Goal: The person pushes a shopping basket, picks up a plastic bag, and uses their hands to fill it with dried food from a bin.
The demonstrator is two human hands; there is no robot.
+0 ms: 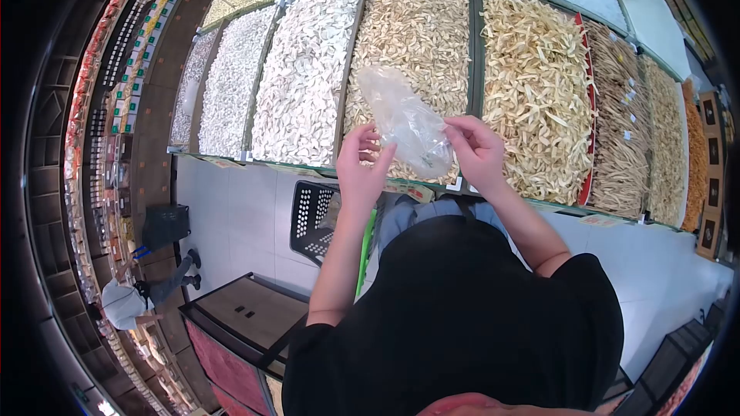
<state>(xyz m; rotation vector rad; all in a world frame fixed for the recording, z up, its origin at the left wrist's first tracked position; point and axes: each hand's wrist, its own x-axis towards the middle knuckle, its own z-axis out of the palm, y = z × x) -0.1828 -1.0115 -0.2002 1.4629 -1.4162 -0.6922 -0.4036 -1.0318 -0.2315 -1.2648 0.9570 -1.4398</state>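
Both my hands hold a clear plastic bag [405, 119] in front of me, over a bin of pale dried strips [416, 38]. My left hand [361, 163] pinches the bag's lower left edge. My right hand [474, 150] grips its right edge near the mouth. The bag looks almost empty, with a few small bits near its bottom. It stands up and leans away towards the bins.
A row of glass-fronted bins holds dried goods: white slices [301, 77] to the left, wider yellow strips [536, 85] and brown sticks [620, 115] to the right. A black shopping basket [314, 219] hangs by my left arm. Another person [135, 296] crouches at shelves far left.
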